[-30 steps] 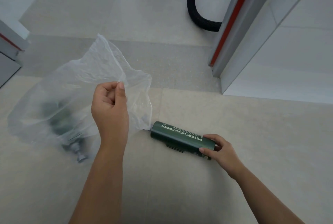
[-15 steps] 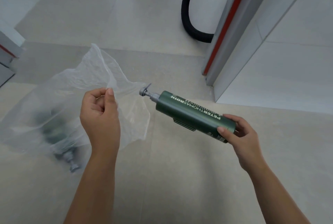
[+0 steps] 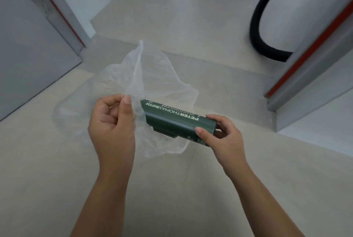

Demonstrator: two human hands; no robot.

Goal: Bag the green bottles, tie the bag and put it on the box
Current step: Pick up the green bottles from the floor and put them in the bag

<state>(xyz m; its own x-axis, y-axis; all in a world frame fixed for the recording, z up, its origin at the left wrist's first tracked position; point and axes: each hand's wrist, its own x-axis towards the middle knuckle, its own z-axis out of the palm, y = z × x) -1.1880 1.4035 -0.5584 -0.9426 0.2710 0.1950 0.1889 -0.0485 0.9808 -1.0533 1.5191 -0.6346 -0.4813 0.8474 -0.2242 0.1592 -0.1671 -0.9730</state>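
A clear plastic bag (image 3: 152,76) lies crumpled on the pale floor in front of me. My left hand (image 3: 111,122) pinches the bag's rim between thumb and forefinger and holds the mouth up. My right hand (image 3: 219,137) grips the base end of a dark green bottle (image 3: 175,122) with white lettering. The bottle lies nearly level, and its pump end points left into the bag's mouth, hidden behind the plastic and my left hand. Whatever else is in the bag cannot be made out here.
A black hose (image 3: 261,32) curves across the floor at the back right. A grey frame with a red strip (image 3: 309,61) stands at the right. A grey panel with a red edge (image 3: 34,32) stands at the left. No box is in view.
My right hand lifted the bottle off the floor and carried it left, so its pump end now sits in the bag's mouth. The camera view swung to the left.
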